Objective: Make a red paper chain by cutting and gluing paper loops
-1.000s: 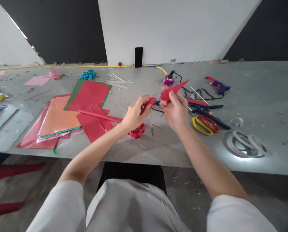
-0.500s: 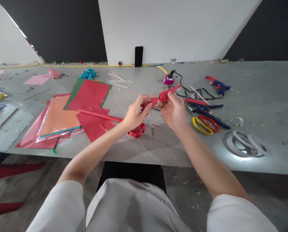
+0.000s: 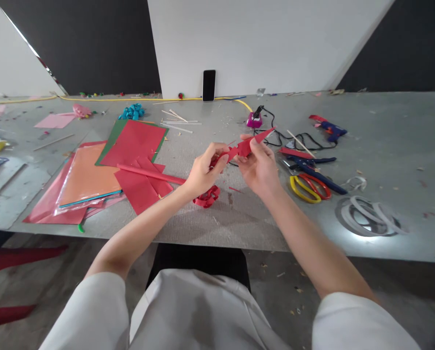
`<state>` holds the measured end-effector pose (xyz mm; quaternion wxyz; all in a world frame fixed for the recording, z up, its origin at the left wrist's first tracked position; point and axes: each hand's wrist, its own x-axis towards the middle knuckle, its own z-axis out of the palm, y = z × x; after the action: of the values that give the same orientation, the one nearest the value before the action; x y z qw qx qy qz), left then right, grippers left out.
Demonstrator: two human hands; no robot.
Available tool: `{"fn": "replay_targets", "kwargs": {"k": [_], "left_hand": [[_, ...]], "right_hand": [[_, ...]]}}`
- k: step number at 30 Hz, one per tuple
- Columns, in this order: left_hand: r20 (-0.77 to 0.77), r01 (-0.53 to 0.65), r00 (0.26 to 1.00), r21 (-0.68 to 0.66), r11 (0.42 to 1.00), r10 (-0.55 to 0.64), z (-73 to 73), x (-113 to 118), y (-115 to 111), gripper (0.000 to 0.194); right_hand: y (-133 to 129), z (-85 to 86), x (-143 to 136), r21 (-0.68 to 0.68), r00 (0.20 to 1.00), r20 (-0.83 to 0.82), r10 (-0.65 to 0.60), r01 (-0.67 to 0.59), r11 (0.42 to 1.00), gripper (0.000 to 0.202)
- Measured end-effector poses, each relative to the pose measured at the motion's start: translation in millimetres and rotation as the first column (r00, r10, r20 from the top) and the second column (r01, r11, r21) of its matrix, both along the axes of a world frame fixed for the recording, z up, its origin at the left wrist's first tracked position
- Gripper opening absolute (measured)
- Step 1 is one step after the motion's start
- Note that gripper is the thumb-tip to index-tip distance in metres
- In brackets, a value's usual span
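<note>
A folded, crinkled red paper piece (image 3: 244, 147) stretches between my hands above the table, its pointed end sticking out to the upper right. My left hand (image 3: 204, 169) is closed, pinching the left end of it between thumb and fingers. The right part lies under the thumb of my right hand (image 3: 258, 167), whose fingers are curled behind it. Below my left hand a looped red paper cluster (image 3: 207, 197) rests on the table. A rolled red paper tube (image 3: 150, 173) runs from the red sheets to my left wrist, which hides its right end.
Red sheets (image 3: 137, 143) and a bagged orange stack (image 3: 89, 175) lie left. Yellow-and-red-handled scissors (image 3: 305, 188), blue-handled pliers (image 3: 321, 177), white tape rings (image 3: 367, 214) and a blue glue gun (image 3: 332, 130) are right. A phone (image 3: 209, 85) leans against the back wall.
My right fingers have shifted slightly on the red paper, and its folded middle now shows flatter. My left hand keeps its pinch in nearly the same place.
</note>
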<state>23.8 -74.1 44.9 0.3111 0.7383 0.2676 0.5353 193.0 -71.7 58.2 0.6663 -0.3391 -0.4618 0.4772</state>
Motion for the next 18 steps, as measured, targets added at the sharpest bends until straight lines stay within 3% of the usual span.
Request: {"fn": "replay_targets", "kwargs": {"k": [4, 10, 18], "left_hand": [[-0.037, -0.054, 0.998, 0.000, 0.999, 0.054, 3.7, -1.5, -1.1, 0.018], [-0.080, -0.149, 0.984, 0.115, 0.982, 0.158, 4.6, -3.0, 3.2, 0.012], [-0.080, -0.158, 0.983, 0.077, 0.984, 0.164, 7.7, -4.5, 4.6, 0.023]], "right_hand": [[-0.2, 2.2, -0.9, 0.020, 0.999, 0.017, -0.042, 0.041, 0.999, 0.044], [-1.4, 2.7, -0.1, 0.068, 0.997, 0.052, -0.052, 0.049, 0.997, 0.037], [-3.6, -1.2, -4.4, 0.080, 0.999, 0.032, -0.004, 0.001, 0.997, 0.038]]}}
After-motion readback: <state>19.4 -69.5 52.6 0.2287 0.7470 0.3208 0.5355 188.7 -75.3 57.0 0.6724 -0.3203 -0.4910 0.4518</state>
